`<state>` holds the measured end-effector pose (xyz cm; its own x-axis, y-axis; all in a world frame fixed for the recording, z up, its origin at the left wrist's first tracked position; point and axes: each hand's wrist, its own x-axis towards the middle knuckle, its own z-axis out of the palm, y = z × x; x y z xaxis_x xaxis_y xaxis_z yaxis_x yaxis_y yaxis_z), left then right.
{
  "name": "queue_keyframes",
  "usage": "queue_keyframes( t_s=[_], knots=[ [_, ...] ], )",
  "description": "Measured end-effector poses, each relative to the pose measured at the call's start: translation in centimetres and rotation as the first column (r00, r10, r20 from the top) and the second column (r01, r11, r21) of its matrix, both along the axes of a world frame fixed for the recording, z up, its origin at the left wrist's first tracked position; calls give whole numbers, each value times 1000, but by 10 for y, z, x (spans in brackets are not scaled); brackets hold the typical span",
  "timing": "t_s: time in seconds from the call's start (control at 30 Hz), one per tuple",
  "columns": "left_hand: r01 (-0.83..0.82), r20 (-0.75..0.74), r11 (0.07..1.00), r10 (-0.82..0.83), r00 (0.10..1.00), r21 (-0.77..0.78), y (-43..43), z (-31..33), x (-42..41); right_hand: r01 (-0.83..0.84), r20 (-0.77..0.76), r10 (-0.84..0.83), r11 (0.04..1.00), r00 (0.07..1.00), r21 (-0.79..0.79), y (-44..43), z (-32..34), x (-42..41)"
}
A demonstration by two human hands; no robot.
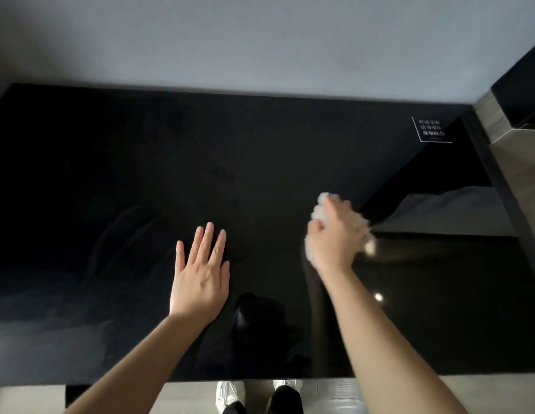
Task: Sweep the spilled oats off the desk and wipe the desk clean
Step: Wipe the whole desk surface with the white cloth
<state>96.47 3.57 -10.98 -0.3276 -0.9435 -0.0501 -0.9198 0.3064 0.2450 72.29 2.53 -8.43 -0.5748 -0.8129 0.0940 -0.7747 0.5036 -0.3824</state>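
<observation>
Fingers (pixel 211 239) of left hand (pixel 200 279) spread wide, flat on black glossy desk (pixel 111 174). Right hand (pixel 335 237) closed around crumpled white tissue (pixel 320 209), pressed on desk right of centre. Small white-lettered sticker (pixel 431 129) at far right corner. No oats visible.

White Chinese notice (pixel 431 129) on desk (pixel 111 174) corner; characters too blurred to read

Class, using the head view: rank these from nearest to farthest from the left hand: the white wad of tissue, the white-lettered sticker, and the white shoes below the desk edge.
From the left hand:
1. Wad of tissue, to its right, clutched in the right hand.
2. White shoes, below the desk's near edge.
3. Sticker, far right corner.
</observation>
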Motion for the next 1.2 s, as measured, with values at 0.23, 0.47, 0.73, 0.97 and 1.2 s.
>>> queue_keyframes(
  t_s=[0.23, 0.47, 0.73, 0.97, 1.2],
  knots=[
    [6, -9, 1000, -6, 1000, -9, 0, 1, 1, -631, 60, 630, 776, 774, -10, 65, -11, 26],
    [1, 1, 1000, -1, 1000, -6, 1, -1, -1, 101, 45, -97, 992, 994, -77, 55, -15, -34],
    [17, -27, 1000, -18, 999, -18, 0, -1, 1, -582, 19, 583, 812, 812, -32, 96, -8, 65],
    [5, -49, 998, -8, 999, -58, 1, -1, 0, 101, -12, -104, 985, 994, -140, 116, -20, -75],
    [-81, -31, 993, 78, 996, -83, 24, 10, 5, -65, -48, 61, 994, 997, -89, 115, -15, 56]
  ],
)
